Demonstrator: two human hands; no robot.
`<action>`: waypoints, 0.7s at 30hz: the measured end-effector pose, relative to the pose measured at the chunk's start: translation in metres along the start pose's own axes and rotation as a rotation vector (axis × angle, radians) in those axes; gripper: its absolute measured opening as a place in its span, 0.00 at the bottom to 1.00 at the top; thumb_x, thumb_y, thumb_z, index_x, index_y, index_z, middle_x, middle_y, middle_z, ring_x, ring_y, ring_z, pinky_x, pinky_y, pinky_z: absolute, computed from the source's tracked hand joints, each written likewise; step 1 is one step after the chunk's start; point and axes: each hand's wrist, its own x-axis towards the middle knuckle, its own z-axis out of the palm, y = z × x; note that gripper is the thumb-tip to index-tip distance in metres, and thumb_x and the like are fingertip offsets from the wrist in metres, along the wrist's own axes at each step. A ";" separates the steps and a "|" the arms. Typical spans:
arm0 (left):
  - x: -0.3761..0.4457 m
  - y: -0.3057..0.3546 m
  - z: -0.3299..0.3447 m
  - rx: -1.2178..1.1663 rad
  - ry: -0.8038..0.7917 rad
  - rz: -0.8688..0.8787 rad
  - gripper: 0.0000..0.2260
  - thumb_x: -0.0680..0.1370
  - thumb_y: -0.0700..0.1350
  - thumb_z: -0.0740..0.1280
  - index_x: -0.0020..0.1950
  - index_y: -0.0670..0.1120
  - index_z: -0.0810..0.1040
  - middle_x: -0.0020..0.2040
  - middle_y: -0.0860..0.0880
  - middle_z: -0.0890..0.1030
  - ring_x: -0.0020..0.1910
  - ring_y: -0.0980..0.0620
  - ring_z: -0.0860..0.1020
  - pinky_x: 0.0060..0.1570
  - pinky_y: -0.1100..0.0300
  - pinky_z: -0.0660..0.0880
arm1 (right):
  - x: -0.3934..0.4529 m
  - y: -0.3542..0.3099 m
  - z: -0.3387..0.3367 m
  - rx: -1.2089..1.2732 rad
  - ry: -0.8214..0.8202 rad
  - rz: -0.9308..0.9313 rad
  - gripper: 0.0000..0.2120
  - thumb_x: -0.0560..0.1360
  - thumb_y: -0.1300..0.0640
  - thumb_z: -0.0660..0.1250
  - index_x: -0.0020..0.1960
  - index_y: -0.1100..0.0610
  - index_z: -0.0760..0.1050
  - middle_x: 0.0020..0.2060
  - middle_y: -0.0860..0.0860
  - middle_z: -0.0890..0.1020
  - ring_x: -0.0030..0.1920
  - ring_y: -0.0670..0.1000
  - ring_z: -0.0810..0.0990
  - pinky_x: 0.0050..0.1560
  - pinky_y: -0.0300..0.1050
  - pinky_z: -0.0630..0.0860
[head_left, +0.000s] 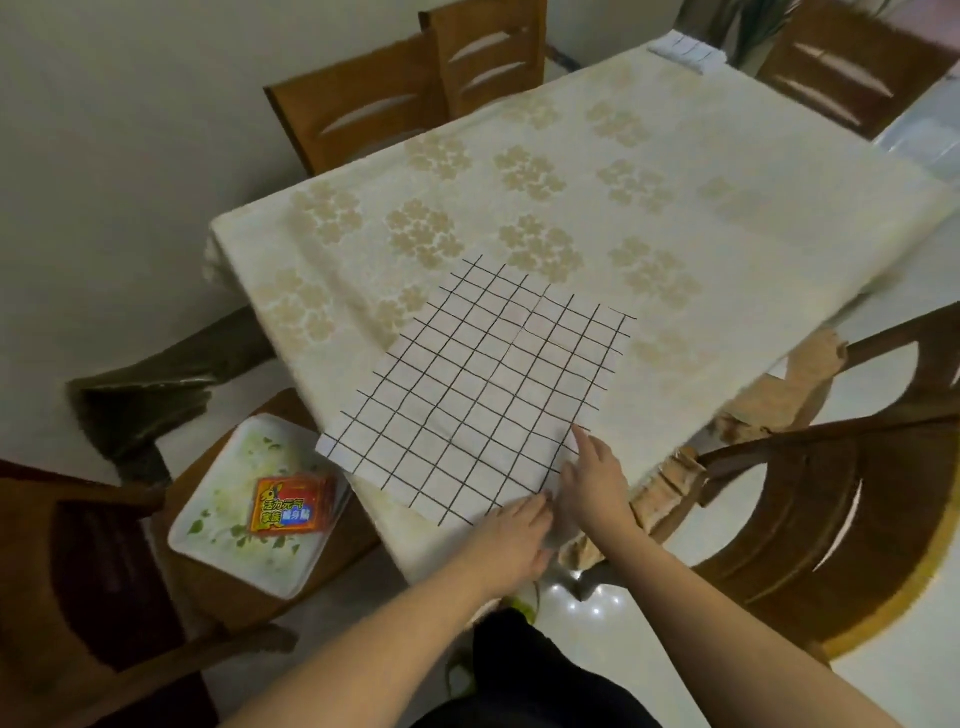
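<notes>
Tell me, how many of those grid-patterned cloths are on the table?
2. One grid cloth lies spread at the near corner of the table, where the left hand and right hand touch its edge. The second cloth, folded, sits at the far edge. More may be hidden.

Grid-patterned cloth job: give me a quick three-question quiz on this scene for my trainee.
1. True or false: the grid-patterned cloth lies on the floor.
2. Multiple choice: the red-orange packet lies on A) the floor, B) the white tray, C) the cloth.
3. Short answer: at which corner of the cloth do the left hand and right hand meet?

Key: 1 false, it lies spread on the floral tablecloth. 2 B. 3 the near corner, closest to the person.
</notes>
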 end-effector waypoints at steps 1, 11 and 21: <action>0.003 -0.004 -0.002 0.000 -0.022 0.043 0.25 0.81 0.49 0.57 0.76 0.42 0.59 0.78 0.44 0.56 0.75 0.45 0.60 0.72 0.51 0.61 | 0.004 0.000 -0.001 0.028 0.005 0.016 0.26 0.77 0.57 0.61 0.75 0.54 0.62 0.68 0.59 0.70 0.65 0.60 0.70 0.64 0.55 0.68; 0.027 -0.090 -0.055 -0.059 0.080 -0.007 0.21 0.83 0.51 0.55 0.76 0.51 0.62 0.77 0.51 0.61 0.73 0.52 0.62 0.70 0.56 0.60 | 0.034 -0.006 -0.005 0.106 0.081 0.193 0.21 0.77 0.55 0.62 0.70 0.51 0.69 0.60 0.59 0.74 0.57 0.61 0.75 0.54 0.53 0.73; 0.061 -0.196 -0.100 -0.306 0.326 -0.182 0.17 0.79 0.42 0.63 0.68 0.45 0.74 0.66 0.46 0.74 0.63 0.47 0.73 0.62 0.59 0.69 | 0.040 -0.008 0.009 0.409 0.156 0.368 0.14 0.77 0.54 0.62 0.62 0.50 0.75 0.47 0.54 0.78 0.42 0.54 0.75 0.42 0.43 0.70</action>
